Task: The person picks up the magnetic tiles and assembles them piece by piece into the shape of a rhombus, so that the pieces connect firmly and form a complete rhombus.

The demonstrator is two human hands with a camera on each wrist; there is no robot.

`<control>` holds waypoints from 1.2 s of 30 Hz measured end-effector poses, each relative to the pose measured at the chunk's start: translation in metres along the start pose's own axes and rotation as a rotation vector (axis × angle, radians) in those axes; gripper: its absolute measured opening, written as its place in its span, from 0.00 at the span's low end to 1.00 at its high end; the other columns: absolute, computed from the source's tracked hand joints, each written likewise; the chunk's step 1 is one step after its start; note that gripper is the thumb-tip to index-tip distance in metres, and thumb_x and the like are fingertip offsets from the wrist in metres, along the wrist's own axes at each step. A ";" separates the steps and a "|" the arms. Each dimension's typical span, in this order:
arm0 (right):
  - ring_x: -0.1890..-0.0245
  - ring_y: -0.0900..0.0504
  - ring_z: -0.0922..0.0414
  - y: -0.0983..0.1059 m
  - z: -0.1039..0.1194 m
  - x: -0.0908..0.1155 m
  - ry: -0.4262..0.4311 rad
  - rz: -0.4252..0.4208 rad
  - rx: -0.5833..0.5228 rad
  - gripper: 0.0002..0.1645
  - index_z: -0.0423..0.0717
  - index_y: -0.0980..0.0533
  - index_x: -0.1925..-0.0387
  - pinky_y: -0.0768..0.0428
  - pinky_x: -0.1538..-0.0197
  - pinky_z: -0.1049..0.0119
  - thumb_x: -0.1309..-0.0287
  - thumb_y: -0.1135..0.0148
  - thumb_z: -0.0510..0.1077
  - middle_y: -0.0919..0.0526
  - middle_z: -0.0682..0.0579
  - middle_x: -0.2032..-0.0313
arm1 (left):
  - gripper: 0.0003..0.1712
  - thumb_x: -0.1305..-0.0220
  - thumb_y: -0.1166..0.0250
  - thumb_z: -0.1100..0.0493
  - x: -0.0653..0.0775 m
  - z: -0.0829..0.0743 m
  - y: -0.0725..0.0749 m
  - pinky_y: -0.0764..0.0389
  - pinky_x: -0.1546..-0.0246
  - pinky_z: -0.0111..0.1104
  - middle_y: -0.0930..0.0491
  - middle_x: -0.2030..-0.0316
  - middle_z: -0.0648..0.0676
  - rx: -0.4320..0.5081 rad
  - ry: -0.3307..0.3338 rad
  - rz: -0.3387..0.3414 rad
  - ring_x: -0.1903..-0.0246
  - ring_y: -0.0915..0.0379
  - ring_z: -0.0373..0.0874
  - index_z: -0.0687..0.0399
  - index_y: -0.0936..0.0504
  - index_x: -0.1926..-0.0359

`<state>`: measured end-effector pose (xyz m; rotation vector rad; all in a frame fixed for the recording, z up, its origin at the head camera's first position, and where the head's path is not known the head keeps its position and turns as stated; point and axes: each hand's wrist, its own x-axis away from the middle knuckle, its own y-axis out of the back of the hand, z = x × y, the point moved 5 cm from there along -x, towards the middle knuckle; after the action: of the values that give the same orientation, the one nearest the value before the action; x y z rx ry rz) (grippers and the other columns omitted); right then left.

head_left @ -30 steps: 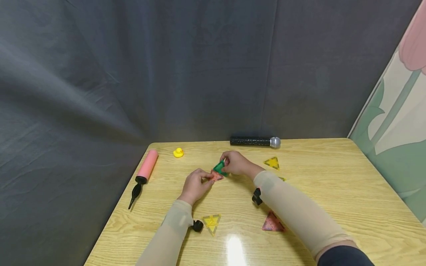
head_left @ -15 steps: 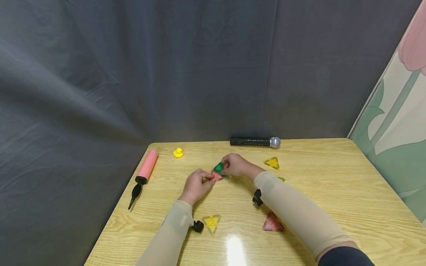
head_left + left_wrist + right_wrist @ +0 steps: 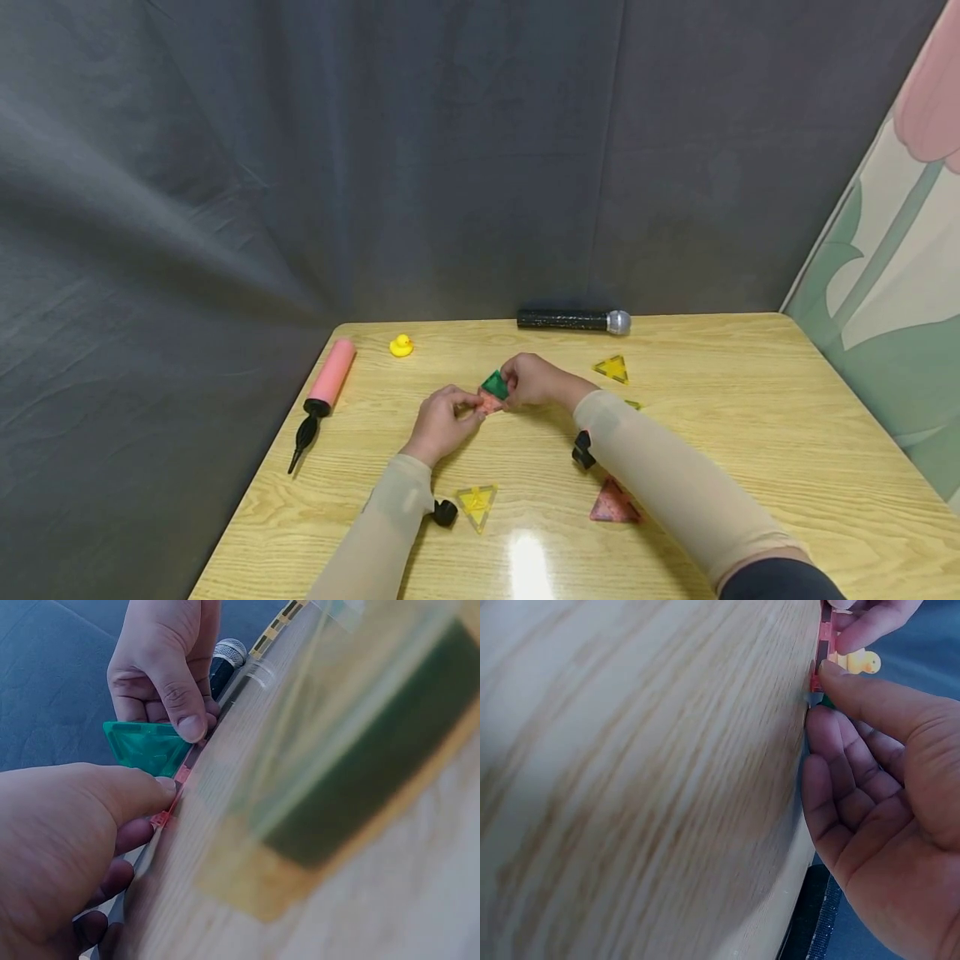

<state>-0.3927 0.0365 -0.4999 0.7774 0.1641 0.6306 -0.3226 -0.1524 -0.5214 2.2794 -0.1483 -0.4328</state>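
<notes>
Vs 1 s ago: R hand (image 3: 534, 379) has come a bit twd the near side & sits lower by the seam; green triangular tile (image 3: 495, 384) came w/ it, less skewed now, lower edge meeting pink triangular tile (image 3: 491, 403); L hand (image 3: 442, 421) abt same spot. Both hands grasping: L pinches the pink tile, R pinches the green one, thumb at seam's R end. Both tiles L of table centre, btwn the hands, pink on near side, green beyond, tilted up off the top per L wrist view; exact angle can't tell. Counts, big to small: 1 dark curtain (image 3: 450, 167) behind far edge; 1 wood-grain table (image 3: 712, 400); 2 hands; 1 pink hand pump (image 3: 332, 371) along L edge; 1 mic (image 3: 562, 320) lying along far edge, head to R; tri. tiles, 6 seen: 3 yellow (far yellow tile (image 3: 612, 368) nr far edge, hidden yellow tile (image 3: 633, 405) mostly under R sleeve (image 3: 678, 475), near yellow tile (image 3: 477, 506) twd near edge), 2 pink (held one + loose pink tile (image 3: 615, 502) twd near edge, by R sleeve), 1 green; 1 yellow duck (image 3: 401, 346) nr far-L corner.
</notes>
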 end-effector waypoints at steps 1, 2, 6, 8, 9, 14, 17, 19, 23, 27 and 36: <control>0.76 0.28 0.60 0.000 0.000 0.000 -0.001 0.003 -0.006 0.14 0.44 0.19 0.71 0.28 0.68 0.67 0.51 0.17 0.37 0.22 0.56 0.77 | 0.10 0.34 0.24 0.53 0.000 0.000 0.000 0.23 0.64 0.35 0.16 0.57 0.45 -0.002 -0.001 0.000 0.66 0.25 0.42 0.45 0.08 0.52; 0.76 0.28 0.60 0.000 0.000 0.001 -0.002 0.005 -0.011 0.13 0.45 0.18 0.70 0.28 0.68 0.67 0.51 0.17 0.36 0.22 0.56 0.77 | 0.11 0.34 0.24 0.53 0.000 0.000 0.000 0.23 0.63 0.35 0.15 0.58 0.45 -0.001 -0.003 0.000 0.66 0.25 0.42 0.45 0.08 0.52; 0.75 0.27 0.60 0.001 0.000 0.004 -0.025 0.022 -0.039 0.13 0.45 0.17 0.69 0.27 0.68 0.67 0.51 0.17 0.35 0.21 0.55 0.76 | 0.11 0.35 0.23 0.53 0.001 -0.001 0.000 0.23 0.62 0.36 0.15 0.59 0.44 0.004 -0.017 -0.003 0.65 0.24 0.42 0.44 0.08 0.52; 0.74 0.27 0.59 0.001 -0.001 0.005 -0.032 0.033 -0.047 0.13 0.44 0.17 0.68 0.26 0.67 0.67 0.51 0.17 0.35 0.21 0.55 0.75 | 0.11 0.35 0.23 0.53 0.002 -0.002 0.000 0.23 0.61 0.36 0.14 0.59 0.44 0.012 -0.029 -0.005 0.65 0.24 0.42 0.45 0.08 0.53; 0.73 0.26 0.59 0.001 -0.002 0.005 -0.034 0.038 -0.048 0.13 0.45 0.17 0.68 0.26 0.66 0.67 0.51 0.17 0.35 0.20 0.55 0.75 | 0.11 0.36 0.23 0.53 0.002 -0.002 0.000 0.23 0.61 0.36 0.14 0.59 0.44 0.015 -0.034 -0.005 0.65 0.23 0.42 0.45 0.08 0.53; 0.71 0.25 0.59 0.001 -0.008 0.004 -0.030 0.042 -0.049 0.13 0.45 0.17 0.68 0.24 0.65 0.66 0.50 0.17 0.36 0.19 0.55 0.73 | 0.11 0.36 0.23 0.54 0.004 -0.002 0.002 0.23 0.55 0.39 0.14 0.58 0.43 0.048 -0.032 0.002 0.62 0.22 0.41 0.45 0.08 0.53; 0.71 0.25 0.59 0.000 -0.010 0.003 -0.029 0.043 -0.057 0.13 0.44 0.17 0.68 0.24 0.65 0.66 0.50 0.17 0.36 0.19 0.54 0.73 | 0.12 0.36 0.22 0.54 0.005 -0.002 0.002 0.27 0.51 0.42 0.13 0.57 0.43 0.062 -0.018 0.009 0.61 0.22 0.42 0.45 0.08 0.52; 0.72 0.25 0.59 0.000 -0.010 0.003 -0.023 0.042 -0.060 0.13 0.44 0.17 0.68 0.24 0.65 0.66 0.50 0.17 0.36 0.19 0.54 0.73 | 0.12 0.36 0.22 0.54 0.005 -0.001 0.002 0.28 0.50 0.43 0.14 0.58 0.42 0.065 -0.014 0.011 0.61 0.22 0.42 0.44 0.08 0.52; 0.72 0.25 0.59 -0.001 -0.008 0.004 -0.015 0.044 -0.061 0.13 0.43 0.17 0.68 0.24 0.66 0.66 0.50 0.17 0.36 0.19 0.54 0.73 | 0.12 0.36 0.22 0.53 0.005 0.002 0.001 0.27 0.51 0.42 0.14 0.58 0.41 0.063 -0.010 0.011 0.61 0.23 0.41 0.43 0.08 0.52; 0.72 0.24 0.59 -0.001 -0.007 0.006 -0.012 0.043 -0.063 0.13 0.43 0.17 0.67 0.24 0.66 0.66 0.50 0.17 0.35 0.19 0.54 0.73 | 0.11 0.36 0.23 0.51 0.005 0.004 -0.001 0.27 0.50 0.42 0.14 0.59 0.40 0.059 -0.016 0.008 0.62 0.23 0.39 0.42 0.07 0.52; 0.71 0.23 0.59 0.001 -0.003 0.008 -0.001 0.035 -0.052 0.11 0.43 0.15 0.67 0.22 0.64 0.66 0.50 0.17 0.36 0.18 0.55 0.73 | 0.11 0.35 0.23 0.51 0.006 0.004 0.000 0.29 0.50 0.45 0.14 0.58 0.40 0.051 -0.037 0.005 0.62 0.23 0.38 0.41 0.07 0.52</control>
<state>-0.3874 0.0435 -0.5010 0.7318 0.1328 0.6648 -0.3186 -0.1563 -0.5258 2.3214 -0.1861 -0.4733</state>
